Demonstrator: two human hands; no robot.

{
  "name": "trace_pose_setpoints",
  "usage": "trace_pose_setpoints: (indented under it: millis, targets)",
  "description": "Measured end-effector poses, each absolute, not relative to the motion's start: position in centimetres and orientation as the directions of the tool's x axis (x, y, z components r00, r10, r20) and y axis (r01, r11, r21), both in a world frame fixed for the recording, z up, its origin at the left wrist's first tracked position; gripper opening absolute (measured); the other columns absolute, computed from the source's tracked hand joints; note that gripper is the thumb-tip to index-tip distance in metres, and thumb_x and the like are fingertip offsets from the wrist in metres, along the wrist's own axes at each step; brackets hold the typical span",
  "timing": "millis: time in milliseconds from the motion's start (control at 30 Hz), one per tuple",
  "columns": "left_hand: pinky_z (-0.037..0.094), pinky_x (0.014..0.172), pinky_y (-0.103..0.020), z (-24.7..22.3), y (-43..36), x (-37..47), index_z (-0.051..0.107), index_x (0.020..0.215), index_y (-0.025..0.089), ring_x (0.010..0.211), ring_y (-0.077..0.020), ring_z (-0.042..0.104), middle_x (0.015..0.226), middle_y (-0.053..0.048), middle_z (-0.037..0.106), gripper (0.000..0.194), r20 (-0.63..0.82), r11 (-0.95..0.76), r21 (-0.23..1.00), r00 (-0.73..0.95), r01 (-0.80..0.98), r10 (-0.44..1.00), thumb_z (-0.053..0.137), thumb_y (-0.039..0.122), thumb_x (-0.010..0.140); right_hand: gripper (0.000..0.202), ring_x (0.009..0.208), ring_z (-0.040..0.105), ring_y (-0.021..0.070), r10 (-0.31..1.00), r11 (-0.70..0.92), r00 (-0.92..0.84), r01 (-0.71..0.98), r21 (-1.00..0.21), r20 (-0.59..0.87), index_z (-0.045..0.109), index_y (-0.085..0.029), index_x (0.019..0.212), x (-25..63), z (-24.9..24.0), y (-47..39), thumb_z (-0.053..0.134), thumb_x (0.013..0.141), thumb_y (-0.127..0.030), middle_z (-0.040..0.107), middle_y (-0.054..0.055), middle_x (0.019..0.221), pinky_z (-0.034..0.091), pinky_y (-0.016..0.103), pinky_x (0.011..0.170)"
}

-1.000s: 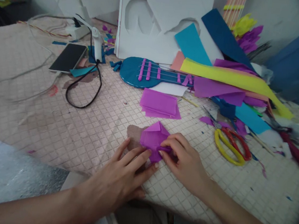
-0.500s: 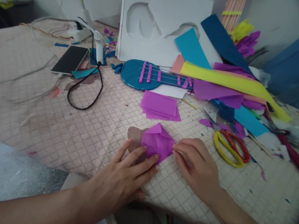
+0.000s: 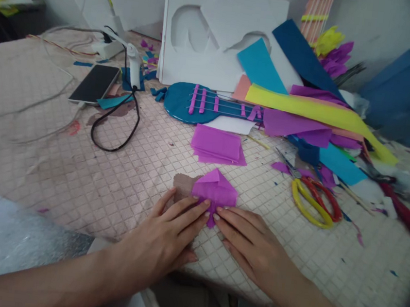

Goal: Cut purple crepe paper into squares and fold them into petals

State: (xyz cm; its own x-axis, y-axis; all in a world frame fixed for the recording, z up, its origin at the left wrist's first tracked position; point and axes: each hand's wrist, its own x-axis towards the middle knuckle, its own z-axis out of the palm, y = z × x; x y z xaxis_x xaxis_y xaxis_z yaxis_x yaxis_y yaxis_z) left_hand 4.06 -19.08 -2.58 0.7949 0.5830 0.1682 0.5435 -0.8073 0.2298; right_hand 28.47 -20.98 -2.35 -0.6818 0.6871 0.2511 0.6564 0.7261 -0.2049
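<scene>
A folded piece of purple paper (image 3: 216,186) lies on the quilted table cover near the front edge. Its top comes to a point, and both lower sides are turned inward to a narrow tip. My left hand (image 3: 169,230) rests flat on its lower left part, fingers stretched out. On the lower right, my right hand (image 3: 254,241) presses with its fingers extended and flat. The fingertips of both hands almost meet over the middle. Just behind lies a stack of purple paper sheets (image 3: 216,143), touched by neither hand.
A small blue guitar model (image 3: 184,103) lies behind the stack. To the right are scissors (image 3: 311,204) with yellow and red handles, a yellow paper strip (image 3: 305,105) and a dark red handle (image 3: 407,214). A phone (image 3: 95,83) and a black cord loop (image 3: 112,148) lie left.
My right hand has moved left from the paper's right corner, its pinch opening into flat fingers on the sheet. The paper's lower right side is now folded inward. My left hand stays nearly in place.
</scene>
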Motion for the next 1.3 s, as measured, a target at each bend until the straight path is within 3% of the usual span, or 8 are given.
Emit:
trace_pose_setpoints:
  millis: [233, 600, 800, 933, 1100, 1300]
  targets:
    - [0.019, 0.111, -0.052, -2.6, -19.3, 4.3, 0.044, 0.135, 0.018, 0.132, -0.0282, 0.037, 0.147, -0.005, 0.040, 0.048, 0.163, -0.808, 0.145, 0.792, 0.571, 0.588, 0.042, 0.044, 0.095, 0.037, 0.120, 0.051, 0.0246, 0.667, 0.744, -0.707, 0.645, -0.171, 0.234, 0.055, -0.011, 0.126, 28.7, -2.3, -21.1, 0.047, 0.090, -0.011, 0.059, 0.014, 0.127, 0.048, 0.045, 0.098]
    - [0.012, 0.113, -0.052, -2.2, -19.3, 4.5, 0.045, 0.135, 0.020, 0.130, -0.0283, 0.037, 0.146, -0.003, 0.042, 0.050, 0.147, -0.786, 0.143, 0.773, 0.601, 0.618, 0.046, 0.046, 0.093, 0.039, 0.120, 0.052, 0.0246, 0.705, 0.706, -0.656, 0.684, -0.184, 0.270, 0.052, -0.015, 0.129, 28.8, -2.4, -21.4, 0.049, 0.091, -0.015, 0.056, 0.014, 0.131, 0.050, 0.046, 0.097]
    - [0.013, 0.113, -0.052, -2.1, -19.3, 4.6, 0.050, 0.130, 0.021, 0.129, -0.0280, 0.038, 0.143, -0.003, 0.045, 0.047, 0.158, -0.777, 0.175, 0.762, 0.605, 0.628, 0.049, 0.047, 0.091, 0.037, 0.118, 0.051, 0.0249, 0.636, 0.771, -0.742, 0.618, -0.150, 0.212, 0.055, -0.012, 0.126, 28.5, -1.8, -21.1, 0.048, 0.090, -0.011, 0.060, 0.014, 0.123, 0.049, 0.045, 0.097]
    - [0.015, 0.114, -0.051, -1.9, -19.0, 4.6, 0.046, 0.134, 0.018, 0.130, -0.0265, 0.039, 0.142, -0.004, 0.047, 0.048, 0.184, -0.784, 0.196, 0.763, 0.589, 0.620, 0.046, 0.044, 0.093, 0.035, 0.118, 0.049, 0.0264, 0.621, 0.784, -0.759, 0.607, -0.132, 0.195, 0.056, -0.009, 0.123, 28.5, -1.8, -21.2, 0.048, 0.089, -0.010, 0.059, 0.014, 0.123, 0.048, 0.046, 0.097]
    - [0.004, 0.117, -0.049, -1.8, -18.4, 4.9, 0.036, 0.140, 0.016, 0.138, -0.0205, 0.028, 0.145, -0.005, 0.043, 0.046, 0.220, -0.866, 0.188, 0.840, 0.463, 0.496, 0.041, 0.031, 0.097, 0.031, 0.118, 0.049, 0.0256, 0.643, 0.765, -0.740, 0.616, -0.186, 0.196, 0.059, -0.012, 0.119, 28.6, -2.0, -21.3, 0.046, 0.090, -0.011, 0.061, 0.013, 0.116, 0.048, 0.046, 0.097]
    - [0.001, 0.117, -0.050, -2.1, -17.7, 4.9, 0.032, 0.142, 0.018, 0.137, -0.0204, 0.033, 0.146, -0.005, 0.042, 0.050, 0.168, -0.855, 0.236, 0.848, 0.461, 0.503, 0.042, 0.035, 0.097, 0.036, 0.121, 0.048, 0.0260, 0.660, 0.751, -0.723, 0.639, -0.166, 0.203, 0.056, -0.012, 0.124, 28.5, -2.0, -21.5, 0.045, 0.090, -0.009, 0.060, 0.013, 0.120, 0.048, 0.045, 0.099]
